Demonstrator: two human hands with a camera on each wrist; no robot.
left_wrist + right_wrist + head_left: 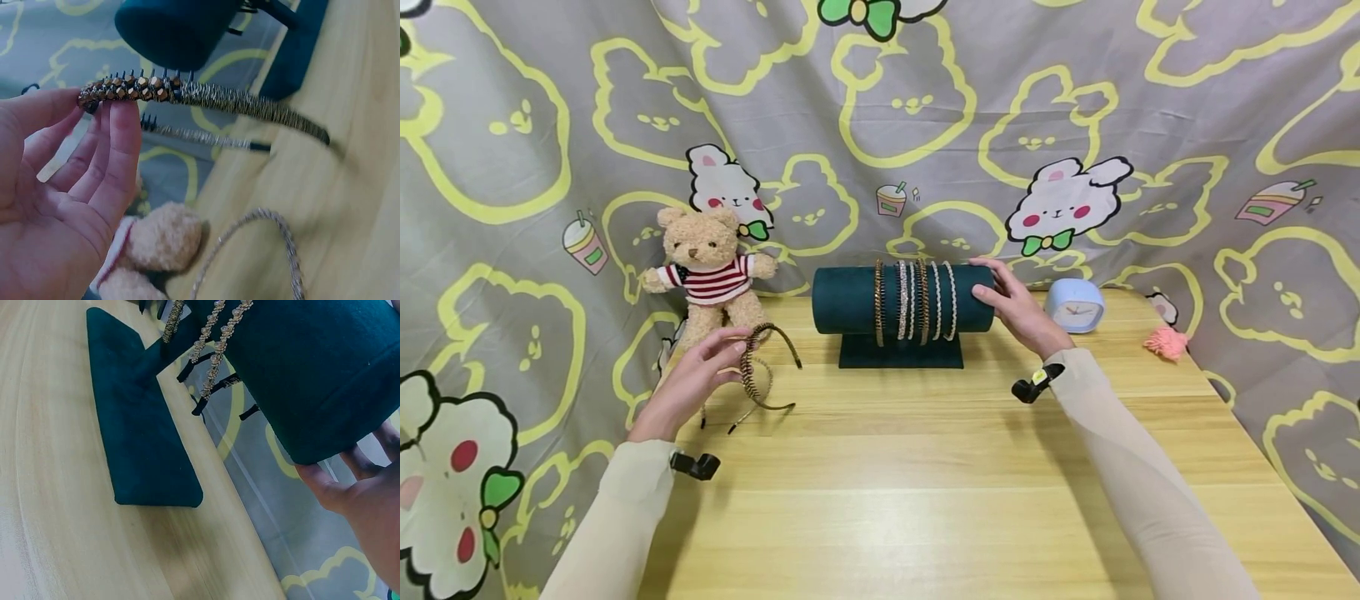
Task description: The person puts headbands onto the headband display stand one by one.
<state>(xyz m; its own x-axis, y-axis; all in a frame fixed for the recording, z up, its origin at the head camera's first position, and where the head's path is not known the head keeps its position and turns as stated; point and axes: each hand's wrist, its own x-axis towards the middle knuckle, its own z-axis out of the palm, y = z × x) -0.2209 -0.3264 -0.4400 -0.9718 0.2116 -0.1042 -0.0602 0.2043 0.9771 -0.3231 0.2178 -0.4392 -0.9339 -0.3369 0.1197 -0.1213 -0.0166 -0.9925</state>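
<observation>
My left hand [692,385] pinches a toothed headband [156,87] with bronze beads between thumb and fingers, holding it above the table. Beneath it, a thinner braided headband [290,250] stands on the wood in the left wrist view. A dark green roll-shaped headband stand [842,302] is at the middle back, on a flat base [901,354]. Several headbands [923,300], bronze, silvery and pearly, sit side by side around the roll. My right hand [1021,310] grips the roll's right end, its thumb in front; some of its fingers are hidden behind.
A teddy bear [706,250] in a striped shirt sits at the back left. A light blue clock [1075,304] stands right of the roll, and a pink fluffy thing [1166,342] lies near the right edge. A patterned curtain [820,108] hangs behind the wooden table [880,500].
</observation>
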